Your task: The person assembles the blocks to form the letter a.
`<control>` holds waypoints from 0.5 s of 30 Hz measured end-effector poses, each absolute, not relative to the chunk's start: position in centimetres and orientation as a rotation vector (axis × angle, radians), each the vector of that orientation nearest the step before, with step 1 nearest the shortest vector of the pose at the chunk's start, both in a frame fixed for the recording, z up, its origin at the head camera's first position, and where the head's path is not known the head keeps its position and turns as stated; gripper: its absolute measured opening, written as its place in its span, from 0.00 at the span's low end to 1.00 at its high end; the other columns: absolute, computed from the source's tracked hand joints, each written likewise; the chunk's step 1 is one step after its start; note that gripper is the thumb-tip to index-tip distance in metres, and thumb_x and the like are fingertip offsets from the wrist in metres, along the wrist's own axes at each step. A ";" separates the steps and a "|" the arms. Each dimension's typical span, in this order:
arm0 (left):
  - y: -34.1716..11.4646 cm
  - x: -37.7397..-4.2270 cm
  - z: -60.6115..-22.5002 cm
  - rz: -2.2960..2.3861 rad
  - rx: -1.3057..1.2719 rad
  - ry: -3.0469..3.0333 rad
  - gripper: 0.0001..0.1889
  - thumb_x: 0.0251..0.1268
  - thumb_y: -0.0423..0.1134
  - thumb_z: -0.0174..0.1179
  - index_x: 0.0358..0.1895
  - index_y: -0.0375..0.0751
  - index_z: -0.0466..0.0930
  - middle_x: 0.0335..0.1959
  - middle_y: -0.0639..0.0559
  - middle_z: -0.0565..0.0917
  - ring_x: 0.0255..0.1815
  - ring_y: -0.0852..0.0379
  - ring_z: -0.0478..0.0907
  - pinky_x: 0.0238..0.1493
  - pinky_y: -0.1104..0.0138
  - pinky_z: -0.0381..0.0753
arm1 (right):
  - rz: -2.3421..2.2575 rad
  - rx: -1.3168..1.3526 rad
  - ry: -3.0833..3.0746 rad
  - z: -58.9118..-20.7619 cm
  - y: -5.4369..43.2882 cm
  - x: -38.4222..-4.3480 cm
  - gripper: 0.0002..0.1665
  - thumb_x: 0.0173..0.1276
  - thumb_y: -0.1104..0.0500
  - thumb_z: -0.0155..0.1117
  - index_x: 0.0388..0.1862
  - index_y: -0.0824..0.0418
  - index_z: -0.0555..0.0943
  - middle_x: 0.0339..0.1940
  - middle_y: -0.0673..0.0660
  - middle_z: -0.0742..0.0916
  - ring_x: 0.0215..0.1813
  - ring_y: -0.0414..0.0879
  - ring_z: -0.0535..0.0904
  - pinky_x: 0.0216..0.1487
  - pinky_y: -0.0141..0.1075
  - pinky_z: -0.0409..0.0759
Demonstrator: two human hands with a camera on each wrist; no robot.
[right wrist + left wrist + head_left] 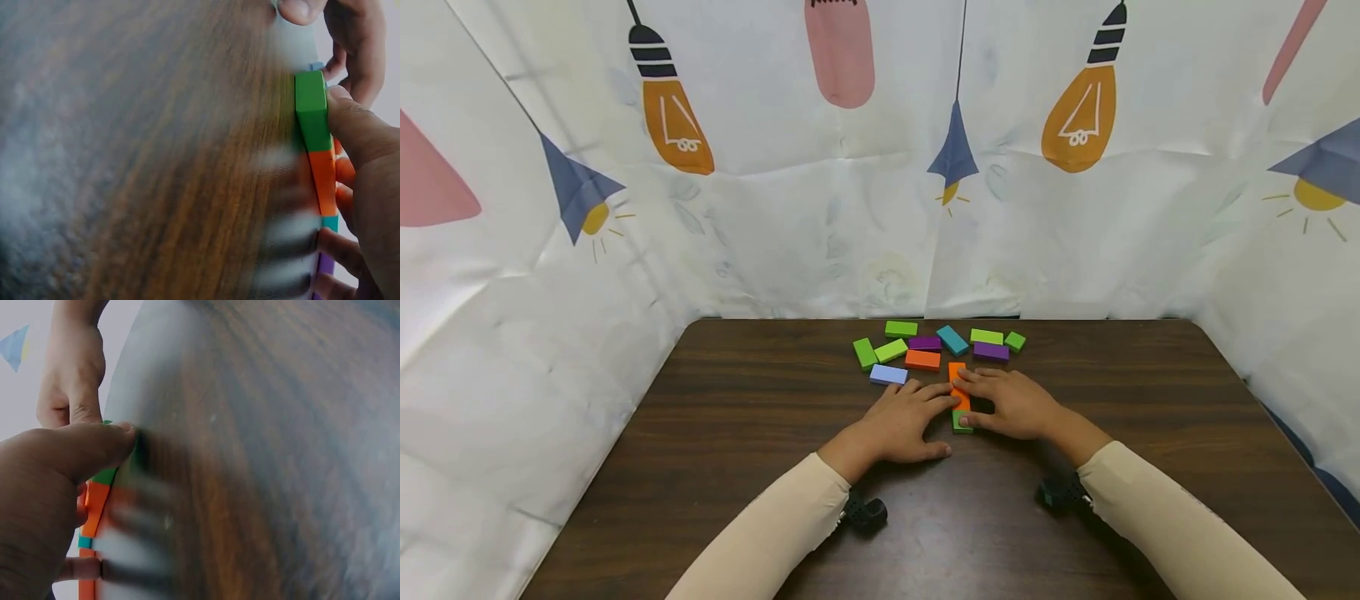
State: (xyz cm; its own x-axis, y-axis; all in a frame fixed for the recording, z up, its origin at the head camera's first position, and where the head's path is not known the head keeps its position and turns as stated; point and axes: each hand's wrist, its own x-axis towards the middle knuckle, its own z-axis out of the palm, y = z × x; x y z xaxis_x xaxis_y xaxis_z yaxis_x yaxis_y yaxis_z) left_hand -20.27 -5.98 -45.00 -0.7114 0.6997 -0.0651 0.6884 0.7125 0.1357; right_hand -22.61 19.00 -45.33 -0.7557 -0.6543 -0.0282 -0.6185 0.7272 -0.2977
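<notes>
Orange strip [961, 402] and green block [962, 422] lie end to end on the counter [737, 408], green at the near end, both between the two hands. Fingers cover the middle of the orange, so it might be one block or two; hard to say.

Right hand [1017, 404]: fingers extended and spread, fingertips on the orange, thumb touching the green; not curled round anything. Left hand [904, 421]: fingers apart and loosely straight, index fingertip at the orange's left edge, thumb sticking out clear of the blocks in the head view. In the left wrist view that thumb blocks part of the green, and the lower blocks there are partly behind fingers.

Beyond the hands, loose group of blocks: light blue block [888, 375] just beside the left fingertips, orange-red block [922, 361], dark purple block [924, 343] behind it, lime block [891, 350], upright-angled green block [864, 354], far green block [901, 329]. Right part: teal block [952, 340], tilted; pale lime block [987, 337], purple block [991, 352] in front of it, small green block [1015, 342].

Light sleeves [767, 533], cut off at the bottom edge; black devices [865, 513] at both wrists. Behind, white cloth [850, 233] with lamp and bulb prints, several cropped. Counter surface blurred in both wrist views.
</notes>
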 end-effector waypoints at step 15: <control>-8.7 -23.1 -44.0 0.202 0.973 3.080 0.24 0.73 0.55 0.61 0.66 0.51 0.80 0.65 0.52 0.78 0.68 0.49 0.72 0.67 0.50 0.71 | -0.478 -0.895 2.736 -45.4 18.9 -22.4 0.46 0.72 0.28 0.56 0.81 0.48 0.64 0.82 0.51 0.62 0.83 0.56 0.50 0.67 0.64 0.68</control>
State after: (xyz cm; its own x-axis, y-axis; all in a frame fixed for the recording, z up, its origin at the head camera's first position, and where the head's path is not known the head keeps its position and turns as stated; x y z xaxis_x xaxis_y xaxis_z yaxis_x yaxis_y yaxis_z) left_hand -23.10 -8.65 -43.97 -0.8153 0.5648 0.1274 0.5766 0.8120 0.0903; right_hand -22.36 18.93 -45.39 -0.7892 -0.6045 -0.1085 -0.5319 0.7610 -0.3716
